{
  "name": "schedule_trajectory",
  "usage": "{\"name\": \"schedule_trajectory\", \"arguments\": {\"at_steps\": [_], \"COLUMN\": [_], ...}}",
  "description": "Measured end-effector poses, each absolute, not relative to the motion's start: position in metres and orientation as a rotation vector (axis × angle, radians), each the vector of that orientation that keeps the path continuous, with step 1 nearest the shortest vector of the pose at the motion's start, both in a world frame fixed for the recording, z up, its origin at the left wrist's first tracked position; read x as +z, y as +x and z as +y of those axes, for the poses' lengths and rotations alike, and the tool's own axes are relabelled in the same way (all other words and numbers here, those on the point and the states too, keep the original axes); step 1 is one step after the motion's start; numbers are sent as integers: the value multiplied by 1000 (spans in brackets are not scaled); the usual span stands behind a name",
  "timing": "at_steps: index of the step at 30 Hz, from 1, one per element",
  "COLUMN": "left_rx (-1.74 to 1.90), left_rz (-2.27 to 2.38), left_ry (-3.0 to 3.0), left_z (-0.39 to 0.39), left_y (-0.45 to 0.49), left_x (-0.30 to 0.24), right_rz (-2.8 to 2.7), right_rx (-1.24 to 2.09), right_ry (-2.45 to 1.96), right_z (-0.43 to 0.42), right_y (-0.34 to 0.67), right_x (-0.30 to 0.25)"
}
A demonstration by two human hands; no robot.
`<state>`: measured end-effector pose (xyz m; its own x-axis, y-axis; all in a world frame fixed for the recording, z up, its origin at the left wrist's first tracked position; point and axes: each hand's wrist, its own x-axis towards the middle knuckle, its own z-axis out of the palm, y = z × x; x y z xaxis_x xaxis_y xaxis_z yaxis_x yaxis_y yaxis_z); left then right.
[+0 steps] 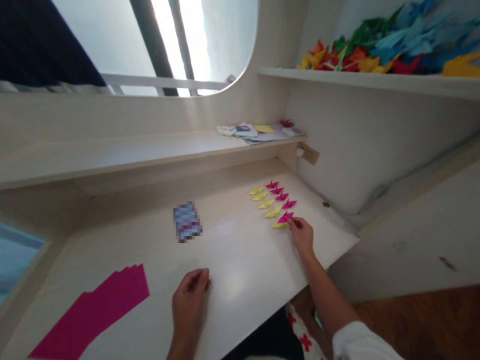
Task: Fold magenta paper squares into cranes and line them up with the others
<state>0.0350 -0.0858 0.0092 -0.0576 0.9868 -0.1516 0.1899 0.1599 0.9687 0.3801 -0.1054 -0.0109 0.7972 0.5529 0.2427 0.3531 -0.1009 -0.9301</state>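
Note:
My right hand (pixel 301 234) reaches to the right side of the desk, its fingertips pinching a pink paper crane (pixel 285 218). That crane is just above a yellow paper crane (pixel 279 225), partly covering it. Behind it runs a row of pink paper cranes (pixel 282 197), beside a row of yellow paper cranes (pixel 266 204). My left hand (pixel 191 295) rests near the front of the desk with curled fingers, the thumb against them, and nothing visible in its grip. To its left lies a fanned stack of magenta paper sheets (pixel 108 305).
A pixelated, blurred item (pixel 187 221) lies mid-desk. Papers (pixel 245 131) lie on the low shelf (pixel 150 150) at the back. Many coloured folded papers (pixel 405 40) fill the upper right shelf (pixel 356 77). A wall socket (pixel 309 153) and a cable are at the right.

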Motion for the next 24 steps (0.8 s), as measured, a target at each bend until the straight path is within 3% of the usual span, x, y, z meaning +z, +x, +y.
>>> {"name": "schedule_trajectory", "arguments": {"at_steps": [8,24], "left_rx": [981,904], "left_rz": [1548,1595], "left_ry": [1328,1333], "left_z": [-89,-91], "left_y": [40,43], "left_x": [11,14], "right_rz": [-717,-796], "right_rx": [82,97], "right_ry": [-1913,-1992], "right_z": [-99,-102], "right_y": [461,467], "right_x": [-26,-37]}}
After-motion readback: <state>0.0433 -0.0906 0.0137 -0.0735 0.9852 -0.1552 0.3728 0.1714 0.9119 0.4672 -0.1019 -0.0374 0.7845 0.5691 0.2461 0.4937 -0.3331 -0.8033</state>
